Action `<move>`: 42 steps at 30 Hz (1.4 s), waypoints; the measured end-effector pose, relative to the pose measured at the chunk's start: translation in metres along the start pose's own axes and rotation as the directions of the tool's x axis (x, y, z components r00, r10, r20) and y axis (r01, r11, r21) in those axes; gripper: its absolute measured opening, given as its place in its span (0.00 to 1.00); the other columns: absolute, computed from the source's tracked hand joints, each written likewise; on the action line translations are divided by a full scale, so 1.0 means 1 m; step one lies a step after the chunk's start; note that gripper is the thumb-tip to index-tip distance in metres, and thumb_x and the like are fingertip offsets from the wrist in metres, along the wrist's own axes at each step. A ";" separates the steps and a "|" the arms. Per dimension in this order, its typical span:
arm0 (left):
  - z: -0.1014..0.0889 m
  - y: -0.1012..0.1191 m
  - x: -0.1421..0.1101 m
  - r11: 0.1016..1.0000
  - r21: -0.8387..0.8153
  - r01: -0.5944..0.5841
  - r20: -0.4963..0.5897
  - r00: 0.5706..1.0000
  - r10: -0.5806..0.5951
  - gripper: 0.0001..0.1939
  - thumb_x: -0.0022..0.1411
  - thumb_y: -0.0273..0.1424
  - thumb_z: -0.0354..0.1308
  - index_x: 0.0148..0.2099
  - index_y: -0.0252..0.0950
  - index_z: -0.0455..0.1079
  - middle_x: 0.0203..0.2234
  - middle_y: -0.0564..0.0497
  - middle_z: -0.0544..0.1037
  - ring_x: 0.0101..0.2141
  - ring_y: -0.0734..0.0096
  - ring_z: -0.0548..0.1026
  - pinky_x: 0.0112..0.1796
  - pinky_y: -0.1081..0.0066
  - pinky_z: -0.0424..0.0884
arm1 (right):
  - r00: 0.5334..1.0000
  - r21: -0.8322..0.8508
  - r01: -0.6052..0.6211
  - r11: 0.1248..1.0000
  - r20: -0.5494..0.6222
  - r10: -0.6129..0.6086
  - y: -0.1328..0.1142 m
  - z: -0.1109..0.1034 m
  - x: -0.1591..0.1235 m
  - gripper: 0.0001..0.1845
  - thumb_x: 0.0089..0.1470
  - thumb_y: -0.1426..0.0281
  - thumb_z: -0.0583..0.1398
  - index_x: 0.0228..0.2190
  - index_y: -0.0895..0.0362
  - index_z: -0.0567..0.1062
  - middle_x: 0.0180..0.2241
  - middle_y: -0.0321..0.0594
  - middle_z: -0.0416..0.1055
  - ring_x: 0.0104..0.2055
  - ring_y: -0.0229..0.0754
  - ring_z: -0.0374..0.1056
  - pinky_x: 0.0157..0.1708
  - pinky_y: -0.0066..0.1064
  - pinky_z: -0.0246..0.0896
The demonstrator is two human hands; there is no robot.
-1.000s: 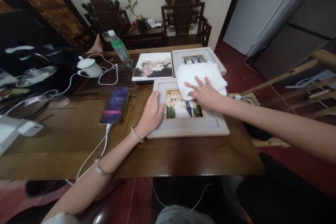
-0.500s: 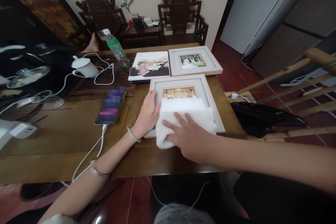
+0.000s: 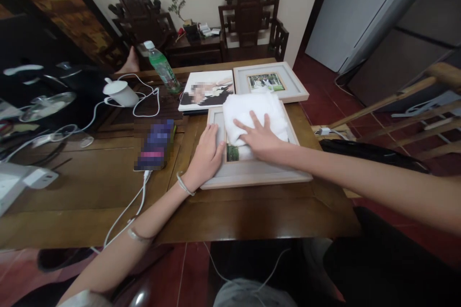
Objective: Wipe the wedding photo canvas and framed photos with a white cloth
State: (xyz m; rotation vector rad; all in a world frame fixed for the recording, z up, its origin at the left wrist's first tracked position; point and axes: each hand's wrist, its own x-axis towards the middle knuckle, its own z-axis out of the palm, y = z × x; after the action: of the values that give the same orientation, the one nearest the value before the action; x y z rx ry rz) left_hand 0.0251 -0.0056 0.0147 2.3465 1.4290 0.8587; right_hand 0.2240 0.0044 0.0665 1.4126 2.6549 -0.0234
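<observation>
A light wooden picture frame (image 3: pixel 255 180) lies flat on the table before me. Across its upper part, over much of its photo, spreads a folded white towel (image 3: pixel 237 108). My right hand (image 3: pixel 261 139) presses flat on the towel, its fingers spread wide. At the frame's left edge rests my left hand (image 3: pixel 207 156), with fingers stretched out and the thumb lying towards the frame's inner border. A second picture frame (image 3: pixel 300 91) with a photo sits just behind, touching or nearly touching. Beside that one is a white-edged photo panel or album (image 3: pixel 209 76), partly pixelated.
On the wooden table (image 3: pixel 108 192) to the left are a charging phone (image 3: pixel 154 146), a green-labelled bottle (image 3: pixel 163 67), a white lidded cup (image 3: pixel 120 92), a power strip (image 3: pixel 41 177) and trailing white cables. A wooden chair (image 3: pixel 406 91) stands at the right. A bare foot (image 3: pixel 130 62) shows beyond the table.
My right hand has slid the towel away from me, up the frame, uncovering the frame's near border and a lower corner of its photo. My left hand has stayed at the left edge.
</observation>
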 end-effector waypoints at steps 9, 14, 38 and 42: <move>-0.001 0.004 -0.002 1.000 0.005 -0.025 -0.011 1.000 0.025 0.27 0.69 0.40 0.39 0.65 0.32 0.50 0.64 0.39 0.55 0.65 0.56 0.49 0.63 0.52 0.47 | 0.919 0.233 0.161 0.959 0.319 -0.232 -0.071 -0.055 -0.087 0.31 0.36 0.81 0.62 0.46 0.51 0.76 0.64 0.40 0.53 0.59 0.78 0.51 0.43 0.72 0.59; -0.001 0.000 -0.002 0.998 0.033 -0.055 0.005 0.998 0.055 0.27 0.69 0.38 0.39 0.65 0.28 0.51 0.64 0.35 0.55 0.65 0.54 0.48 0.63 0.50 0.48 | 0.949 0.188 0.177 0.966 0.228 -0.218 -0.054 -0.040 -0.081 0.31 0.46 0.81 0.54 0.51 0.49 0.72 0.65 0.32 0.50 0.63 0.68 0.47 0.50 0.67 0.56; -0.001 -0.003 -0.002 0.991 0.071 -0.110 0.009 0.994 0.109 0.27 0.67 0.32 0.43 0.65 0.29 0.49 0.64 0.35 0.54 0.65 0.52 0.49 0.62 0.48 0.50 | 0.976 -0.043 0.074 0.996 0.209 -0.064 -0.055 -0.043 -0.107 0.24 0.38 0.74 0.66 0.42 0.50 0.78 0.56 0.47 0.65 0.46 0.62 0.70 0.40 0.49 0.70; -0.001 -0.002 -0.002 0.992 0.061 -0.107 0.004 0.994 0.107 0.26 0.67 0.32 0.43 0.65 0.29 0.50 0.64 0.35 0.55 0.65 0.52 0.49 0.62 0.48 0.49 | 0.994 0.007 0.096 0.995 0.047 -0.096 -0.054 -0.031 -0.111 0.26 0.38 0.73 0.66 0.43 0.45 0.76 0.56 0.41 0.66 0.52 0.63 0.66 0.44 0.48 0.69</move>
State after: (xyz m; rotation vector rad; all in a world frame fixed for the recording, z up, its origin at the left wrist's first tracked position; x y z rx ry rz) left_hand 0.0227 -0.0064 0.0140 2.4885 1.3576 0.8524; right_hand 0.2368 -0.1155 0.1089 1.2686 2.6832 -0.0716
